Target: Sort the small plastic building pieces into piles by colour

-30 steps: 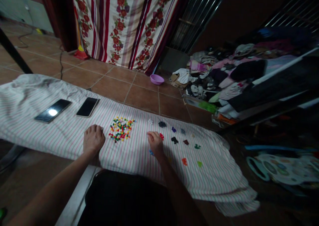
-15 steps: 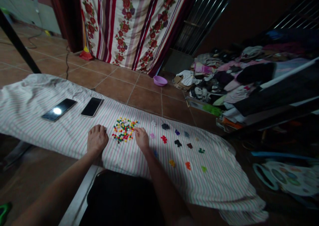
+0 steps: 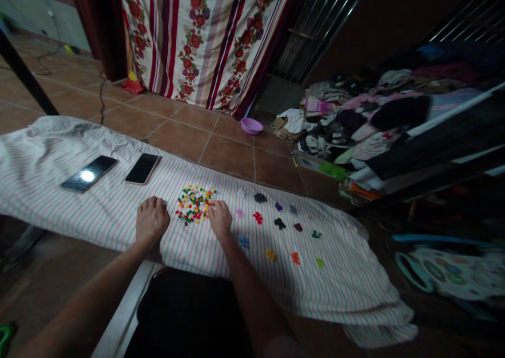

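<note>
Small coloured beads lie in a loose mixed pile [image 3: 194, 203] on the striped cloth [image 3: 189, 247]. My right hand [image 3: 221, 220] is at the pile's right edge, thumb and forefinger pinched together beside the beads; anything between them is too small to make out. Left of the pile, my left hand [image 3: 152, 220] rests on the cloth with its fingers curled under, hiding whatever may be inside. To the right lie little single-colour groups, among them red beads [image 3: 258, 217], black beads [image 3: 280, 223], blue beads [image 3: 243, 242], yellow beads [image 3: 270, 254] and orange beads [image 3: 295, 258].
Two phones, one with a glare spot [image 3: 90, 174] and a smaller one [image 3: 142, 168], lie on the cloth at left. Beyond, a purple basin [image 3: 251, 126] stands on the tiled floor. Heaped clothes [image 3: 355, 111] fill the right side, behind a dark slanting bar.
My right hand has shifted slightly left and down along the pile's edge, and the blue beads near my forearm show more fully. My left hand stays in place. The whole view has moved a little.
</note>
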A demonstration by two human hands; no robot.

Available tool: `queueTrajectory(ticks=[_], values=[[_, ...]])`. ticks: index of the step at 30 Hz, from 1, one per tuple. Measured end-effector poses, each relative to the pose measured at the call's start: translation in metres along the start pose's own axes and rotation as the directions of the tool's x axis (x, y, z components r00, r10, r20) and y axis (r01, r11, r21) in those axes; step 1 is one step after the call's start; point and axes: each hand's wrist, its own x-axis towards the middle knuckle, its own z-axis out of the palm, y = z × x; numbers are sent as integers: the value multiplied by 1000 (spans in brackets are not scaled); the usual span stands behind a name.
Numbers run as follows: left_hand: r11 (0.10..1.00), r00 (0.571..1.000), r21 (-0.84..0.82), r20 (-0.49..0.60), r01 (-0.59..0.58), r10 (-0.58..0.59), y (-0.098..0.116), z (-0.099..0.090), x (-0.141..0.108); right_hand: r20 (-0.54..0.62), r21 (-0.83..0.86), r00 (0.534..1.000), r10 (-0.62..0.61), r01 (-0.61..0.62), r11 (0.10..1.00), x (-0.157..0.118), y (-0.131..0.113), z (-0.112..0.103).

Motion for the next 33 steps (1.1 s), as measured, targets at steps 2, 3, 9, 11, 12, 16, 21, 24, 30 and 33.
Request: queueTrajectory(ticks=[2,3,9,11,12,16,21,24,30,33], values=[[1000,1000,-3,-6,1,-1,0,0,0,-6,12,1000,-1,2,1000,0,1,1],[1000,1000,1,-6,2,-2,0,0,0,-7,18,1000,1,-1,1000,-1,1,1],[1000,1000,22,11,6,-6,2,-5,1,-23,39,999,33,-32,999,-1,3,2],[1000,1000,19,10,0,0,2,-4,0,-38,59,999,30,-27,998,-1,1,1],[1000,1000,19,9,-2,1,2,-4,0,-41,72,999,24,-21,997,-1,1,0],[1000,1000,20,9,-2,1,1,-3,0,-31,145,999,17,-13,989,-1,2,-7],[999,1000,28,-6,-15,15,1,-4,0,-77,232,996,49,-29,972,-2,18,-25],[1000,1000,27,-4,-14,14,2,-5,-1,-147,227,985,95,-60,972,-2,38,-43],[1000,1000,27,-11,-14,14,0,-1,-1,-299,134,943,144,-108,985,-7,90,-83],[1000,1000,26,-7,-7,7,-1,1,0,-321,46,935,150,-142,989,-11,112,-95]])
